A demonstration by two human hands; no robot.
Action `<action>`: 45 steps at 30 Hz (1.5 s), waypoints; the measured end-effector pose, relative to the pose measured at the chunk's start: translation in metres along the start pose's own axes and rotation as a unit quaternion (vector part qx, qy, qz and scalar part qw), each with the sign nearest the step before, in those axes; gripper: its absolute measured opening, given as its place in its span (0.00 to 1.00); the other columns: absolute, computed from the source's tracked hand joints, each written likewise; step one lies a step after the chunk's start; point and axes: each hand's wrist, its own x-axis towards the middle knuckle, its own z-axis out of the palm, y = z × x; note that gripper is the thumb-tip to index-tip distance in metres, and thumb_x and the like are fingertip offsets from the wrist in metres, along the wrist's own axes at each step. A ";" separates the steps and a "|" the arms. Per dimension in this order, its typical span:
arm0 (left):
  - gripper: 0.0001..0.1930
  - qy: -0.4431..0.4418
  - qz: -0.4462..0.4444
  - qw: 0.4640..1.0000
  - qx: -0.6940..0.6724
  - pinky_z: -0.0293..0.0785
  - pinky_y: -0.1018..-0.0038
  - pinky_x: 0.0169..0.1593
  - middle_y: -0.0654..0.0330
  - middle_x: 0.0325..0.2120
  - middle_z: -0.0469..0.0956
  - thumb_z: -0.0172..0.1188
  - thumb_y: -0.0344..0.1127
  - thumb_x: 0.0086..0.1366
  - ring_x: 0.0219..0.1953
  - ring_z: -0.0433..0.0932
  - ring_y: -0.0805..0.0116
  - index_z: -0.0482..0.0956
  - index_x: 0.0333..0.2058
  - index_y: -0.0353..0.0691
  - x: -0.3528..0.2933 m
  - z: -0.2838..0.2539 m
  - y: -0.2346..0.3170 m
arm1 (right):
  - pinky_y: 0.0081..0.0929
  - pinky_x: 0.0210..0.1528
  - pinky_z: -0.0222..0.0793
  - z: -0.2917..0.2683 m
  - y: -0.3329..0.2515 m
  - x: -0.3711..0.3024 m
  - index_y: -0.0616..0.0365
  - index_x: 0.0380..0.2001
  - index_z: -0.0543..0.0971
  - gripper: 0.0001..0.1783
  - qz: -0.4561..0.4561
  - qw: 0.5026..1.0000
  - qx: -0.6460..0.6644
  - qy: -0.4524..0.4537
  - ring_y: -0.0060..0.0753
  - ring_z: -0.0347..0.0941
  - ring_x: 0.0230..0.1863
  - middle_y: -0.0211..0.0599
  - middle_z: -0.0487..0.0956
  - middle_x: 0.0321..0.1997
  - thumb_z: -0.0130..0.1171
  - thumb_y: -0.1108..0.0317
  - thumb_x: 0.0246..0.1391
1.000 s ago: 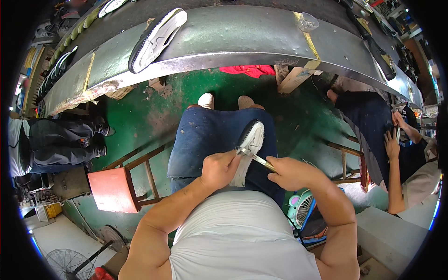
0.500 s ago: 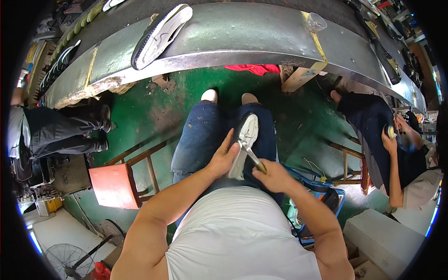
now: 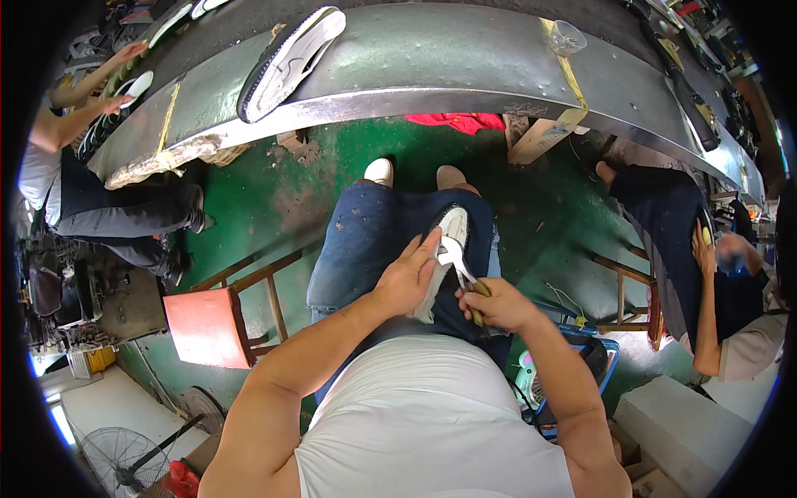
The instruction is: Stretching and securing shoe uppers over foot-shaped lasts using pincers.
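Observation:
A shoe upper on its last [image 3: 454, 224], with a pale underside and dark edge, lies on my lap, toe away from me. My left hand [image 3: 407, 278] is closed round its left side, thumb and fingers near the middle. In my right hand [image 3: 501, 305] is a pair of lasting pliers [image 3: 463, 272], gripped by its handles, which stand apart. The pliers' metal head rests at the middle of the shoe's underside, close to my left fingertips. Whether the jaws bite on material cannot be made out.
A metal-topped bench [image 3: 440, 62] runs across ahead, bearing another shoe [image 3: 290, 66] and a clear cup [image 3: 567, 37]. A red-topped stool [image 3: 207, 328] stands left, a wooden stool [image 3: 618, 286] right. Co-workers sit on both sides. A fan [image 3: 120, 461] is at lower left.
The pliers have shifted slightly to the right and their handles have spread apart. My left hand has moved up along the shoe. The co-worker at left now reaches to the bench with a shoe.

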 end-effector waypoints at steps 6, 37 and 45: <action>0.27 -0.044 -0.047 0.990 0.125 0.75 0.56 0.57 0.33 0.62 0.64 0.49 0.34 0.72 0.53 0.76 0.33 0.61 0.69 0.53 0.007 -0.008 0.016 | 0.22 0.26 0.74 -0.020 -0.047 -0.022 0.66 0.43 0.76 0.19 0.107 0.994 -0.030 -0.017 0.27 0.80 0.34 0.35 0.80 0.33 0.47 0.58 0.71; 0.36 0.042 -0.083 0.887 -0.452 0.63 0.71 0.65 0.53 0.63 0.69 0.62 0.28 0.66 0.63 0.67 0.67 0.57 0.70 0.33 0.061 -0.156 0.088 | 0.25 0.34 0.73 -0.023 0.038 -0.006 0.67 0.43 0.75 0.23 -0.074 0.986 -0.033 0.145 0.25 0.77 0.29 0.36 0.80 0.29 0.43 0.54 0.72; 0.35 0.241 -0.073 0.965 -0.071 0.74 0.66 0.57 0.47 0.56 0.75 0.63 0.36 0.64 0.54 0.79 0.58 0.60 0.67 0.32 0.344 -0.284 0.138 | 0.26 0.36 0.75 -0.029 0.027 0.005 0.68 0.43 0.75 0.23 -0.066 0.990 0.017 0.125 0.27 0.78 0.30 0.39 0.81 0.32 0.43 0.56 0.73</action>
